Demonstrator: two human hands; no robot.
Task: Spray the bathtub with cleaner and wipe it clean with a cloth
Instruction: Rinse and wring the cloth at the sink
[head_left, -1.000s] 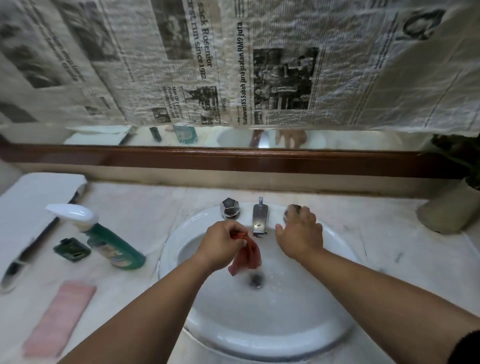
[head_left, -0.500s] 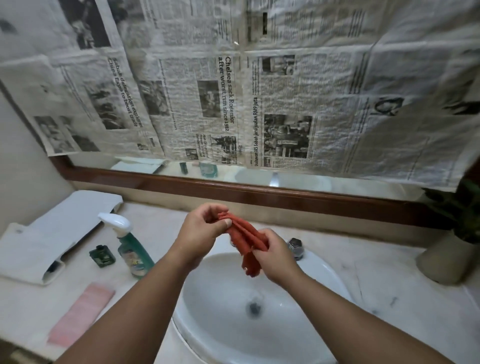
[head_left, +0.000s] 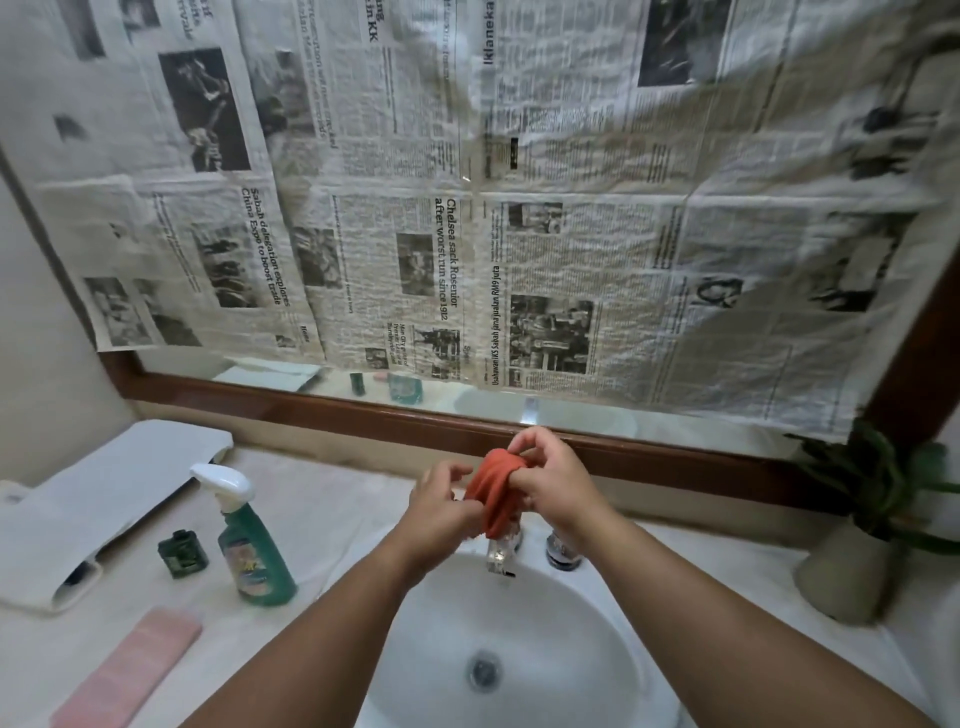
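I hold the cloth (head_left: 491, 491) with both hands above the tap (head_left: 500, 555), at the back edge of the basin (head_left: 550, 665). My left hand (head_left: 439, 501) pinches its lower part with curled fingers. My right hand (head_left: 558, 486) has its fingers curled round the upper part. So both hands are closed on the cloth and neither one is free.

The cloth is bunched into a thick roll between them. I judge that I hold it like this to wring it or to gather it into a pad. I hold it over the basin so that any drops fall inside and not on the worktop (head_left: 332, 514). Whether water comes out of it, I cannot tell.

The spray bottle (head_left: 252, 545) stands upright on the worktop, to the left of the basin and well apart from my hands, with its nozzle turned to the left. I think it stands there to be easy to take with my left hand. Inside the basin I see no foam, so how far the cleaning is, I cannot say.
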